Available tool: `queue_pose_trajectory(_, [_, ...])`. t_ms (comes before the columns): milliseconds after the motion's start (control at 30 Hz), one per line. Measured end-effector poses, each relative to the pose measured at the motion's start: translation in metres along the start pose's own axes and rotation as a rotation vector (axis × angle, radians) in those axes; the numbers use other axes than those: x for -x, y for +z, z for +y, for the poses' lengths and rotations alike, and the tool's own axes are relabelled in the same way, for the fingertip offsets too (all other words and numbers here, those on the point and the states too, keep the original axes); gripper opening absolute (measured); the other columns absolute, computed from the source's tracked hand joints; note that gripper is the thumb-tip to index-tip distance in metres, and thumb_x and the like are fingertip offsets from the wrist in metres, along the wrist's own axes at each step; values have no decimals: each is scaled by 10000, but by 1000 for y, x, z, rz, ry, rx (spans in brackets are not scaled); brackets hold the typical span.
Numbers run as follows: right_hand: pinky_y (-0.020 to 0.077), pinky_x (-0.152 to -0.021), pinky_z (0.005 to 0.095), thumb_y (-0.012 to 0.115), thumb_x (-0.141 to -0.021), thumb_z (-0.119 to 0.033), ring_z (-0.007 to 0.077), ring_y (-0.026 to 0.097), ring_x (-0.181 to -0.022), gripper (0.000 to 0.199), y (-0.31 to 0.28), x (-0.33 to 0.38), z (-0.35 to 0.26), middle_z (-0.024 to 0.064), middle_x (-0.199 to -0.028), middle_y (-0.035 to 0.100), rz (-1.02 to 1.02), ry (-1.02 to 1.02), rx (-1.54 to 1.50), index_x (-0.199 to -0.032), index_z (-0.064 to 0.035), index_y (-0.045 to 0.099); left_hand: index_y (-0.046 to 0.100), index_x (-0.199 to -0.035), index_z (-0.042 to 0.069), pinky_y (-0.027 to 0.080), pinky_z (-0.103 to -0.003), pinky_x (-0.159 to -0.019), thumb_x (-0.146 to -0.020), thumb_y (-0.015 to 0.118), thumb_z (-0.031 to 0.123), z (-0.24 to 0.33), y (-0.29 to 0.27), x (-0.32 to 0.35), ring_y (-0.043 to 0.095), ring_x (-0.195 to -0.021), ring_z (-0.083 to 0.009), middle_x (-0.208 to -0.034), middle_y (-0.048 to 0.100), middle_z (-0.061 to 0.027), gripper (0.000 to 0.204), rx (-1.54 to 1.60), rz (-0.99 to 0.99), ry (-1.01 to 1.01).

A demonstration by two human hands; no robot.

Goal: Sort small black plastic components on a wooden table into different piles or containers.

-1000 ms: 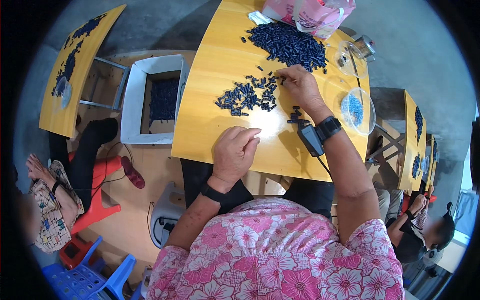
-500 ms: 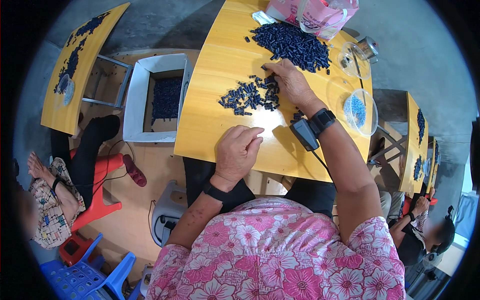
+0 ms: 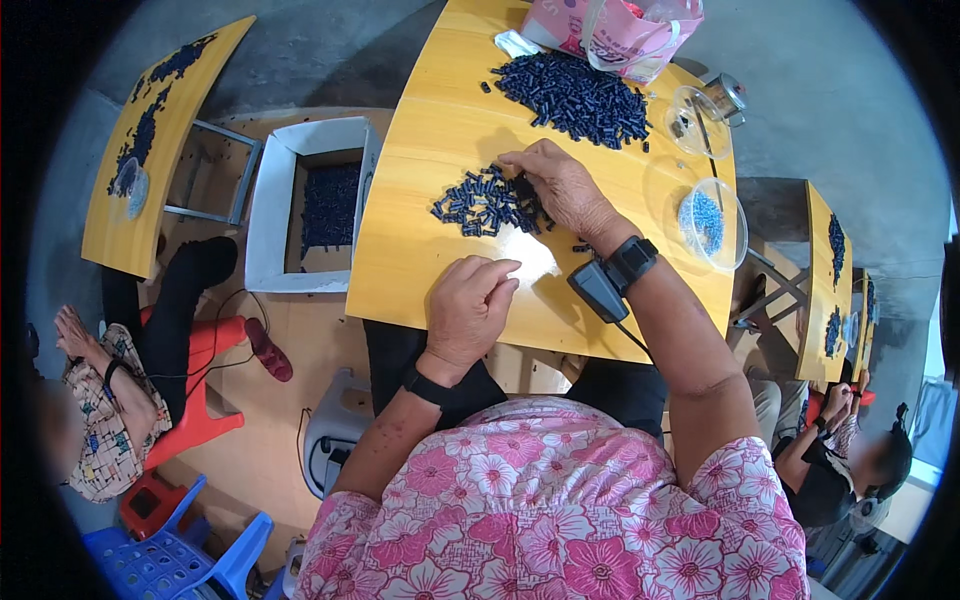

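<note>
Over small dark pieces (image 3: 480,203), right hand (image 3: 562,188).

Right hand (image 3: 562,186) covers part of small dark pieces (image 3: 480,200); its grip possibly pinching one, too small to tell. Pink bag (image 3: 610,30) cut off by top edge.

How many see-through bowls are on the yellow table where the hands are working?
2. Both sit at the table's right side: one bowl holds light blue bits, right of the right hand; the other bowl is farther back, beside the pink bag.
</note>
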State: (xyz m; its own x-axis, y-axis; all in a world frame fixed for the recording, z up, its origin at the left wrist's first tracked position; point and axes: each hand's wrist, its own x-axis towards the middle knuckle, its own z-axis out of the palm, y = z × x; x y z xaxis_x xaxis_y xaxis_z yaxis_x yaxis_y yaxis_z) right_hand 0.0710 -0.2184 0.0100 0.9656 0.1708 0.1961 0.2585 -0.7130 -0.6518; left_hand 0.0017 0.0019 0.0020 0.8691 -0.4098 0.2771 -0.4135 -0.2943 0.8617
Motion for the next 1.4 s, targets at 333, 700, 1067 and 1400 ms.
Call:
queue_pose_trajectory(333, [500, -903, 391, 679, -793, -132, 316, 605, -1013, 232, -33, -2, 2, 133, -1060, 658, 237, 195, 187, -1011, -60, 716, 708, -1041, 62, 467, -427, -885, -781, 684, 20, -1, -34, -22, 596, -972, -333, -972, 658, -127, 264, -209, 141, 130])
queue_pose_trajectory(700, [455, -997, 378, 557, -824, -3, 309, 543, -1133, 434, -18, -48, 30, 92, -1250, 587, 123, -175, 587, -1249, -77, 605, 611, -1265, 87, 335, -450, -1098, -819, 693, 98, -37, -34, -27, 455, -1288, -351, -1312, 553, -152, 454, -440, 87, 9])
queue_pose_trajectory(1067, [476, -974, 376, 644, -784, -16, 301, 576, -1091, 279, -36, -16, 26, 95, -1133, 645, -9, -17, 372, -1049, -76, 708, 602, -1258, 73, 352, -445, -1085, -818, 668, 80, -35, -31, -28, 483, -1256, -368, -1296, 576, -176, 445, -422, 97, 23])
queue_pose_trajectory(1400, [499, -822, 249, 622, -867, 61, 101, 594, -847, 266, -69, 18, 45, 23, -979, 708, 426, 216, -73, -1070, -66, 738, 601, -1248, 66, 354, -452, -1080, -827, 648, 104, -41, -29, -31, 501, -1233, -356, -1280, 589, -159, 425, -450, 130, 83])
